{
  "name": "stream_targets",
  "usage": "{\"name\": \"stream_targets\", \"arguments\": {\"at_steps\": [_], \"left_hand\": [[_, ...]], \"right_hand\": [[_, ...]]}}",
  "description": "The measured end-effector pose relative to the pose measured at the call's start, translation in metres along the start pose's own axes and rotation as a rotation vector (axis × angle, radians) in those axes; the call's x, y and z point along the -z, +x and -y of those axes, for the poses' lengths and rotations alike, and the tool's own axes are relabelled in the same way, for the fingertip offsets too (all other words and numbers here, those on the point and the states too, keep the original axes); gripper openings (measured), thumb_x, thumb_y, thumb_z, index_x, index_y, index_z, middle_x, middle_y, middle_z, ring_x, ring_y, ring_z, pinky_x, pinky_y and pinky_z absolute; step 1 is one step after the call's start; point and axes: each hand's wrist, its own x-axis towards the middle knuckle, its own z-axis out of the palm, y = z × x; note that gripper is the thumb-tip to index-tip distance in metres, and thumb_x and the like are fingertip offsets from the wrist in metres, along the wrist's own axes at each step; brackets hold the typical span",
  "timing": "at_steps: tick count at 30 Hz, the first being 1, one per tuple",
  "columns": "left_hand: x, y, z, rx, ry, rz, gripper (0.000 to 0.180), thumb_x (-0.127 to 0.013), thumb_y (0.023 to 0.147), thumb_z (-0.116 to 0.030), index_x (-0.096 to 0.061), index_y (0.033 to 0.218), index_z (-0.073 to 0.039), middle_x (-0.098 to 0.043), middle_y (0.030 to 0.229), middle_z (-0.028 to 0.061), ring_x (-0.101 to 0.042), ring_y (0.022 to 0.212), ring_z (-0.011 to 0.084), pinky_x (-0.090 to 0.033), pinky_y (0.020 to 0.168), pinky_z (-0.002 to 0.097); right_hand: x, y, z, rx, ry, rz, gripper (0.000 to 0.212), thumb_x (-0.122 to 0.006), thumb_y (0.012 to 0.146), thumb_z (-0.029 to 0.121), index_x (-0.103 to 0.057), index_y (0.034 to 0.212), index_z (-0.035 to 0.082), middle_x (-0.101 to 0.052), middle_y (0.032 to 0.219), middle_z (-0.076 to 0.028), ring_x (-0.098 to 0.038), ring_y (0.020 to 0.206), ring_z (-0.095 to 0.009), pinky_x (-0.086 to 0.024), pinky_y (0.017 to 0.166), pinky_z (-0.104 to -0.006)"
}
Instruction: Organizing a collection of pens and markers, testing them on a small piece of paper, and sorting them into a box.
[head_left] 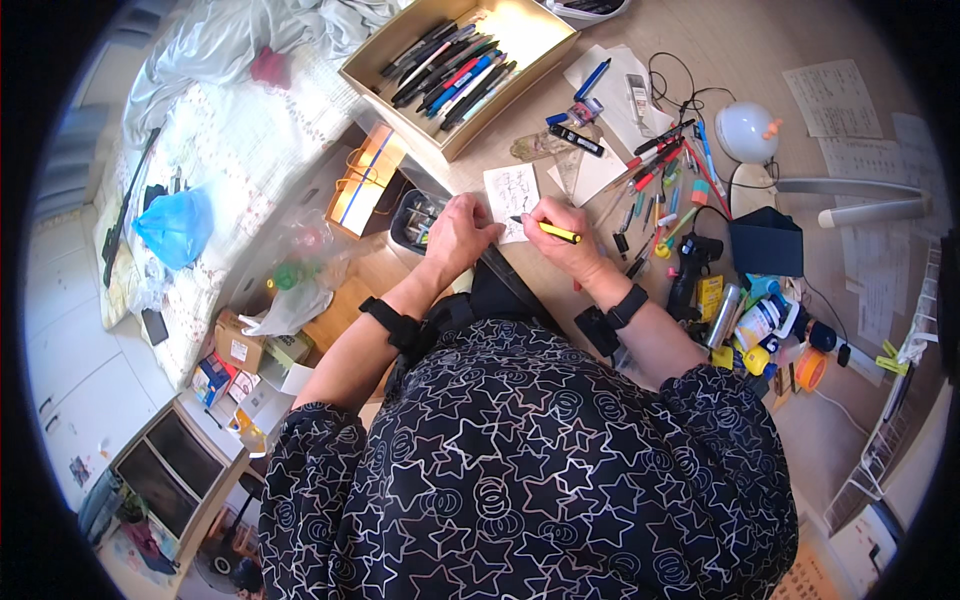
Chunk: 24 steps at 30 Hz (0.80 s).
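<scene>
a black shirt [520, 460] with white star outlines fills the lower middle of the view, a black band [627, 306] around the right wrist and another dark strap [390, 322] around the left. the right hand [565, 240] is closed around a yellow and black pen [558, 235], its dark end pointing left at the right edge of a small white card [510, 185]; whether the tip touches the card is too small to tell. the card lies on the tan desk [720, 50], between the two hands, and bears dark handwritten strokes. the left hand [462, 232] is at the card's left edge with its fingers bent and close together, the thumb reaching toward the card; i cannot tell whether it pinches anything.

just left of that hand is a dark bin [396, 228] with small items in it. to the right of the right hand, bottles and tubs crowd together, an orange roll-like item [811, 369] among them, near a dark blue box [766, 242]. beyond the card, a black marker [577, 140] lies near loose papers, with many coloured pens spread to its right. farther off are a white dome-shaped thing [746, 132], a blue pen [592, 80] and an open tan box [500, 118] holding a row of pens [447, 75].
</scene>
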Motion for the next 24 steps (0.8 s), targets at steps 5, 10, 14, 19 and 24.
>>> {"name": "stream_targets", "arguments": {"at_steps": [5,10,14,19,24], "left_hand": [[0.001,0.001,-0.001,0.046,0.012,0.052,0.034,-0.072,0.065,-0.025,-0.053,0.079,-0.001,-0.057,0.078,0.0134,-0.057,0.075,0.0273,-0.045,0.066,0.0348],[0.003,0.001,-0.002,0.095,0.018,0.114,0.034,-0.071,0.066,-0.026,-0.052,0.082,-0.002,-0.056,0.083,0.0139,-0.057,0.081,0.0287,-0.045,0.07,0.0359],[0.003,0.001,-0.002,0.061,0.024,0.085,0.035,-0.07,0.065,-0.027,-0.052,0.082,-0.002,-0.057,0.084,0.0143,-0.057,0.082,0.0293,-0.045,0.071,0.0362],[0.003,0.0,-0.006,0.08,0.034,0.082,0.035,-0.07,0.065,-0.028,-0.052,0.082,-0.003,-0.057,0.085,0.014,-0.057,0.083,0.0295,-0.045,0.071,0.0362],[0.005,0.0,-0.008,0.094,0.032,0.086,0.034,-0.07,0.065,-0.028,-0.054,0.082,-0.003,-0.057,0.085,0.0132,-0.057,0.083,0.029,-0.045,0.071,0.0361]], "right_hand": [[0.003,0.002,0.0,-0.019,0.031,-0.024,0.017,-0.064,0.075,0.009,-0.048,0.071,0.006,-0.055,0.059,-0.01,-0.056,0.052,-0.026,-0.043,0.047,-0.0336],[-0.001,0.009,0.006,-0.098,0.06,-0.011,0.016,-0.065,0.076,0.011,-0.05,0.073,0.006,-0.057,0.06,-0.008,-0.058,0.053,-0.024,-0.045,0.048,-0.0339],[-0.008,0.018,0.005,-0.011,0.04,-0.045,0.014,-0.064,0.076,0.011,-0.051,0.074,0.007,-0.058,0.062,-0.009,-0.06,0.057,-0.027,-0.046,0.05,-0.0348],[-0.012,0.02,-0.004,0.038,0.022,-0.021,0.015,-0.065,0.075,0.009,-0.051,0.074,0.006,-0.055,0.063,-0.008,-0.057,0.055,-0.019,-0.045,0.051,-0.0308],[-0.009,0.021,-0.005,0.086,0.024,0.023,0.014,-0.062,0.074,0.009,-0.048,0.073,0.007,-0.057,0.062,-0.011,-0.059,0.058,-0.03,-0.045,0.051,-0.0365]]}}
